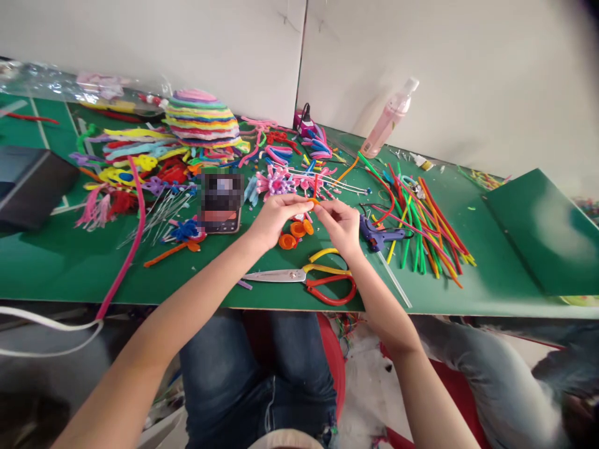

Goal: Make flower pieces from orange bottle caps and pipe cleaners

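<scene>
In the middle of the green table, my left hand [279,217] and my right hand [340,226] meet, fingertips pinching an orange pipe cleaner [315,201] between them. Most of that piece is hidden by the fingers. Just below them lie several orange coiled pipe-cleaner pieces [287,241]. Scissors [285,275] with yellow and red handles rest near the front edge, blades toward the left, partly behind my right wrist. Right of my right hand lies a blue hot glue gun [381,236] with a clear glue stick [395,280] beside it.
A phone [229,226] lies left of my left hand. Loose pipe cleaners [423,237] spread at the right, near a pink bottle [387,121]. A striped round piece [202,121] and heaped pipe cleaners fill the back left. A green board [543,231] stands far right; another person's leg [486,374] is below.
</scene>
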The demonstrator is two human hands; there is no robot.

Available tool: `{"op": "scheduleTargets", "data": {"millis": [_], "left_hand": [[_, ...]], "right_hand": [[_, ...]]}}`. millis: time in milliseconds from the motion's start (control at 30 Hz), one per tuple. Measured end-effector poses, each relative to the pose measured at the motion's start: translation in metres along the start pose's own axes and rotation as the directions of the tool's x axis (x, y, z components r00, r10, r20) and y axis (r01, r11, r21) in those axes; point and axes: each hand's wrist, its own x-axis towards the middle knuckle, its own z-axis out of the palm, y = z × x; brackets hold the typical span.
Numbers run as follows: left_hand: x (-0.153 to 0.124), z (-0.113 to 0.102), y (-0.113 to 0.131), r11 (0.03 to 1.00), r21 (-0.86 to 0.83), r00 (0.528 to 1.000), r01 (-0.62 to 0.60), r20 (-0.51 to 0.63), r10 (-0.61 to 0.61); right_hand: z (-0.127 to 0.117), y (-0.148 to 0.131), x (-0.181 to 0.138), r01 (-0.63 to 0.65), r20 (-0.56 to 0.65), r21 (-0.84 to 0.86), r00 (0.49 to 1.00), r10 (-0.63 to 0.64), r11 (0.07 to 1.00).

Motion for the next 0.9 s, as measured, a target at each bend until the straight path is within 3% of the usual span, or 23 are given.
{"op": "scheduleTargets", "data": {"millis": [100,200,333,433,733,900], "left_hand": [[0.001,-0.012,0.016,0.925,0.366,0.991,-0.100,0.122,0.059],[0.000,-0.020,0.022,0.705,0.651,0.959,-0.280,0.218,0.179],[-0.002,-0.023,0.014,0.360,0.814,0.888,-0.456,0.390,0.244],[-0.001,-0.023,0.008,0.251,0.846,0.877,-0.470,0.415,0.243],[0.004,-0.020,0.007,0.308,0.874,0.901,-0.375,0.266,0.342],[0.003,-0.017,0.008,0.501,0.796,0.916,-0.341,0.162,0.366]], "right_hand": [[-0.007,0.003,0.003,0.181,0.148,-0.155,0.976,-0.159,0.971],[-0.009,0.008,0.004,0.395,0.336,-0.275,0.894,-0.297,0.877],[-0.006,0.014,0.003,0.544,0.536,-0.381,0.789,-0.301,0.747],[-0.006,0.016,0.004,0.529,0.531,-0.421,0.802,-0.272,0.737],[-0.003,0.024,0.006,0.347,0.257,-0.390,0.931,-0.261,0.853],[-0.001,0.016,0.005,0.253,0.138,-0.295,0.965,-0.221,0.921]]}}
